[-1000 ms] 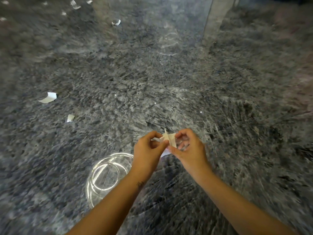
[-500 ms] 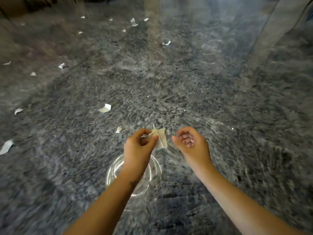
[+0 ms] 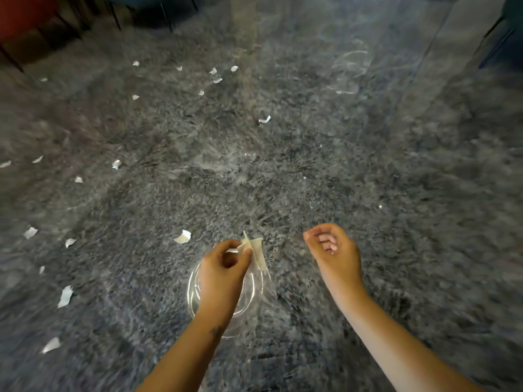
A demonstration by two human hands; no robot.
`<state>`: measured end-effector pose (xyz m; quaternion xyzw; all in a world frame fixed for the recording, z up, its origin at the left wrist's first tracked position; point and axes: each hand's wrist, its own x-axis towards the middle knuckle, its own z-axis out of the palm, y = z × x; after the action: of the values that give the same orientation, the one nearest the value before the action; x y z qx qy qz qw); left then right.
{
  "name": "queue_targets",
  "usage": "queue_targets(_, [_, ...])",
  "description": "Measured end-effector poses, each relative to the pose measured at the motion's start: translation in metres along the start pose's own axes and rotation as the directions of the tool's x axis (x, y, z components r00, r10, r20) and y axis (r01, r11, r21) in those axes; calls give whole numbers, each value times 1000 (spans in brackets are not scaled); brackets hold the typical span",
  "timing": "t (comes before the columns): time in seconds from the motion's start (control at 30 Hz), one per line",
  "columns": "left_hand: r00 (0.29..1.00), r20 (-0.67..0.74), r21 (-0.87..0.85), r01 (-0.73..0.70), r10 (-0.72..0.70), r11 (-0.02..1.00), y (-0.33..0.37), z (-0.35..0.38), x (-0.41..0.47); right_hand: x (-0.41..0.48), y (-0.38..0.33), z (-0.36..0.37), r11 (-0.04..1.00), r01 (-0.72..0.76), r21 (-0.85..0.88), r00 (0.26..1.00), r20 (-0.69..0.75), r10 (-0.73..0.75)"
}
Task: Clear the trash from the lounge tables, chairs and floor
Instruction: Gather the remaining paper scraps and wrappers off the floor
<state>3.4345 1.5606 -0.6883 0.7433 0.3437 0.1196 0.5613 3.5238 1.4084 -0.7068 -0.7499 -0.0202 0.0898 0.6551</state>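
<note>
My left hand [image 3: 223,267] pinches a few torn pale paper scraps [image 3: 254,250] between thumb and fingers, low in the middle of the view. To its right my right hand [image 3: 334,250] hangs apart with its fingers loosely curled and nothing in it. One white scrap [image 3: 183,237] lies on the grey shag carpet [image 3: 283,179] just left of my left hand. Several more white scraps are scattered over the carpet, among them a curled scrap [image 3: 264,119] farther ahead and a long scrap [image 3: 65,296] at the left.
A glass tabletop [image 3: 396,123] spans the view, with ring-shaped light reflections [image 3: 254,295] under my left hand. Dark chair legs [image 3: 167,15] and a red seat [image 3: 19,12] stand at the far left. Another dark chair [image 3: 506,32] is at the far right.
My right hand has let go of the paper scraps and moved off to the right; my left hand keeps them. The view has tilted up and left, bringing more scattered scraps into sight.
</note>
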Motion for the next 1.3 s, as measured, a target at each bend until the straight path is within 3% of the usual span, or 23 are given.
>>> queue_targets(0.13, [1000, 1, 18, 14, -14, 1000, 61, -2, 40, 62, -54, -8, 1000, -19, -12, 1000, 16, 19])
queue_targets(0.33, [996, -85, -39, 35, -38, 999, 111, 3, 155, 190, -97, 37, 998, -53, -14, 998, 29, 54])
queue_targets(0.6, [973, -146, -79, 170, -180, 982, 144, 39, 364, 398, -81, 120, 981, -180, -74, 984, -15, 179])
queue_targets(0.87, [966, -110, -84, 225, -234, 971, 174, 87, 559, 591, -76, 176, 984, -121, -129, 991, 46, 128])
queue_targets(1.13, [942, -161, 14, 301, -295, 954, 128, 160, 753, 787, 11, 235, 956, -90, -279, 969, 197, 149])
queue_targets(1.3, [918, -169, 11, 367, -360, 930, 72, 202, 840, 866, 99, 275, 922, -138, -361, 961, 178, 214])
